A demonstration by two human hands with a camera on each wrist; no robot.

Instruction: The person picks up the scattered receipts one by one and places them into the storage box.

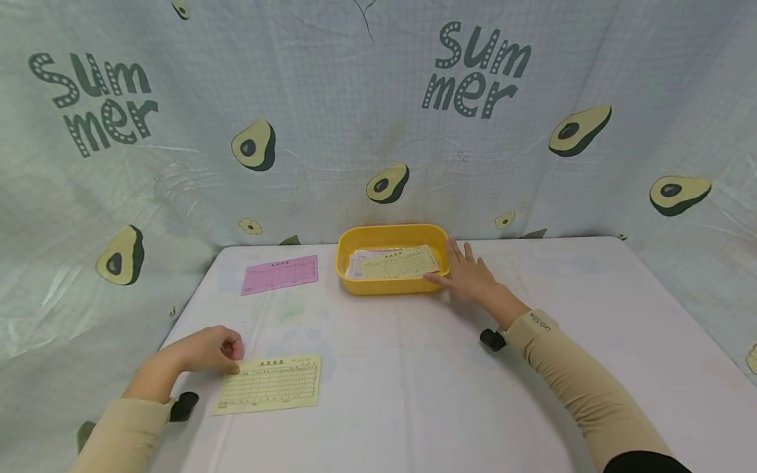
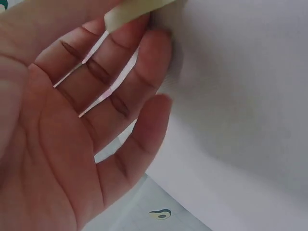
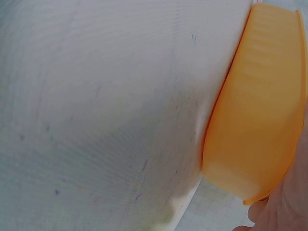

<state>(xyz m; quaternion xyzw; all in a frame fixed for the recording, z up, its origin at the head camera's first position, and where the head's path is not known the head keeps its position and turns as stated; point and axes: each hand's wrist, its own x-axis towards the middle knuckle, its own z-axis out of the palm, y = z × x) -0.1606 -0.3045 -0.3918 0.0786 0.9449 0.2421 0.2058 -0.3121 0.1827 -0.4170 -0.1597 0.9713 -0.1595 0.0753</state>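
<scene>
My left hand (image 1: 208, 351) pinches the upper left corner of a pale yellow receipt slip (image 1: 272, 384) at the table's left side. In the left wrist view, a strip of the slip (image 2: 137, 13) shows between thumb and fingers, the other fingers loosely bent. At the back, my right hand (image 1: 470, 274) touches the right end of a yellow plastic basket (image 1: 390, 287), fingers spread and fairly straight, thumb by the front rim. Inside the basket lies another yellow slip (image 1: 402, 263) over paler lilac paper (image 1: 357, 265). The basket's outer wall (image 3: 257, 101) fills the right wrist view's right side.
A pink slip (image 1: 280, 274) lies flat on the white table (image 1: 449, 407), left of the basket. Right behind the table's back edge hangs a pale curtain (image 1: 319, 131) printed with avocados and lettering.
</scene>
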